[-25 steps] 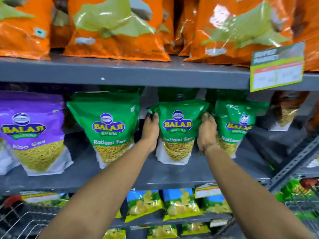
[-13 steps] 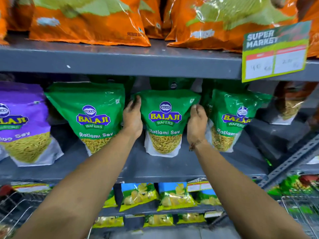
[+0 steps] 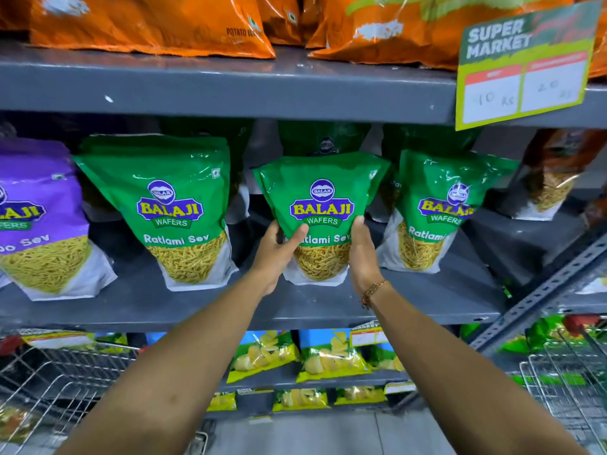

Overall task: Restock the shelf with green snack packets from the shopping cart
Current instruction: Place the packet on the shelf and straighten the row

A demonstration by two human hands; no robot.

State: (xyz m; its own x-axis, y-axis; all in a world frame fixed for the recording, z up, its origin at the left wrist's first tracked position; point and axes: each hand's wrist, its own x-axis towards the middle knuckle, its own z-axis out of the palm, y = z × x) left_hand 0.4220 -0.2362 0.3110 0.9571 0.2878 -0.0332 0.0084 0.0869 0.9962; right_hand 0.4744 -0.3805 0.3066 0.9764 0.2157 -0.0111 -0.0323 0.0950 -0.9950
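Three green Ratlami Sev packets stand upright in a row on the grey middle shelf. My left hand and my right hand grip the lower sides of the middle green packet, thumb of the left hand across its front. Its base rests on the shelf. The left green packet and the right green packet stand free on either side. More green packets sit behind them in the dark. A wire shopping cart is at the lower left.
A purple sev packet stands at the far left. Orange bags fill the shelf above, with a price tag at its right edge. Yellow chip packets sit on lower shelves. Another wire cart is at the lower right.
Both hands have slid down from the upper sides of the middle green packet to its lower sides. The view has moved closer and lower on the shelf.
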